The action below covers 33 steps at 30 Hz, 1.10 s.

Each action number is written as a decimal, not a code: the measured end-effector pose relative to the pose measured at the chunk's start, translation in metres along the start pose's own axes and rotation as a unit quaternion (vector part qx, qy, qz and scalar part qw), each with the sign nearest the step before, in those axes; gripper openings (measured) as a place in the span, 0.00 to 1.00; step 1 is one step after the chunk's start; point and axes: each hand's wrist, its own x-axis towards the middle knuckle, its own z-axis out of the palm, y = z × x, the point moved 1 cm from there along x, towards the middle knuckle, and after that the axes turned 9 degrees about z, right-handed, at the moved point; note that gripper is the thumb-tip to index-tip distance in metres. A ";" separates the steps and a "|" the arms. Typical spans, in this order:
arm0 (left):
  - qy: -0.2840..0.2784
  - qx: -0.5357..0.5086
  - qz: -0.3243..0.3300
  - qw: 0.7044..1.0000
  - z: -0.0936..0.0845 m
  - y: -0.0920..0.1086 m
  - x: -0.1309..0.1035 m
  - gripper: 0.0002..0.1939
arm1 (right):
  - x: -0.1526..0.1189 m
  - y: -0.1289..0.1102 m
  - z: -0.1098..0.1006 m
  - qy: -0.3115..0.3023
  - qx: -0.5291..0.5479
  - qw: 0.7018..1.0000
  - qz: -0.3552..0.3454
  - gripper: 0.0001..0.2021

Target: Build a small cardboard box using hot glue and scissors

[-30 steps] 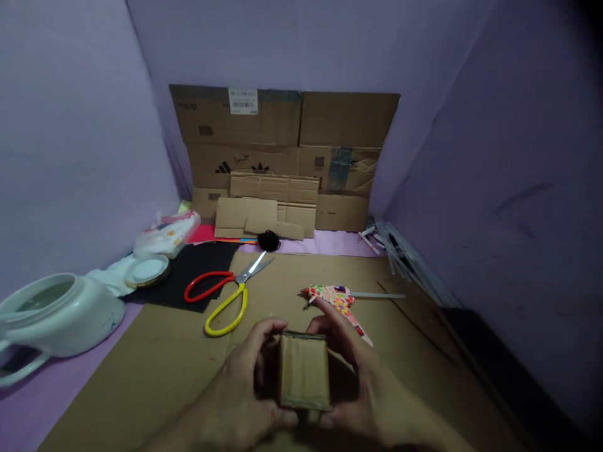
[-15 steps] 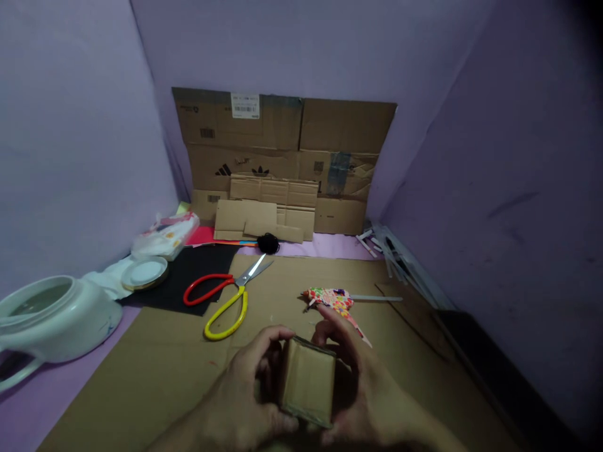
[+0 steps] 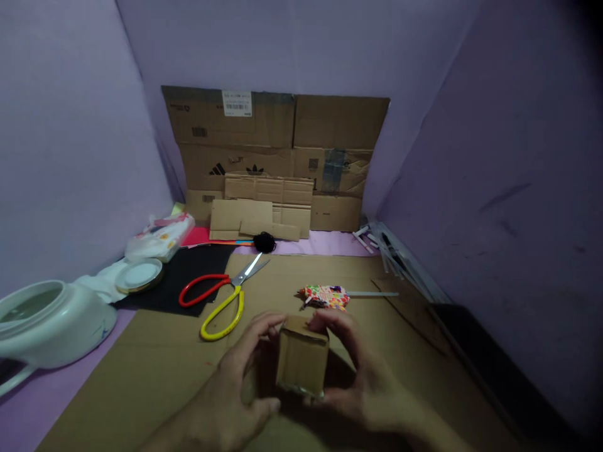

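A small cardboard box [image 3: 303, 364] with rough, layered edges is held up between my two hands, its top tilted partly into sight. My right hand [image 3: 362, 370] grips it, fingers at the upper edge and thumb at the lower right corner. On the other side, my left hand [image 3: 235, 376] curves round the box, fingertips at its upper left edge; the thumb sits just off the lower left corner. Some left fingers are in shadow. Just beyond the box lies a flower-patterned glue gun [image 3: 326, 295] with a glue stick in its back. Scissors [image 3: 237, 285] with red and yellow handles lie open to the left.
A cardboard sheet [image 3: 155, 364] covers the work surface. White teapot [image 3: 70, 320], jar lid [image 3: 139, 275] and black paper [image 3: 179, 276] are at left. Black yarn [image 3: 264, 242] and cardboard pieces [image 3: 241, 216] sit at the back. Glue sticks [image 3: 405, 263] and a dark slab [image 3: 490, 358] lie right.
The box has turned and moved slightly up and away, so its top face shows more. My left thumb has come off its lower edge. The view has shifted a little.
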 end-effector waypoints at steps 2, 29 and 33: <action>0.048 -0.043 0.015 0.998 -0.007 -0.004 0.002 0.38 | 0.001 0.002 -0.001 0.009 -0.057 0.996 -0.072 0.37; 0.076 -0.270 -0.155 0.947 -0.011 0.016 0.014 0.30 | 0.002 -0.001 0.023 -0.028 0.418 0.896 0.147 0.43; 0.031 -0.278 -0.159 0.947 -0.007 0.013 0.012 0.33 | 0.005 -0.008 0.026 -0.072 0.450 0.869 0.192 0.45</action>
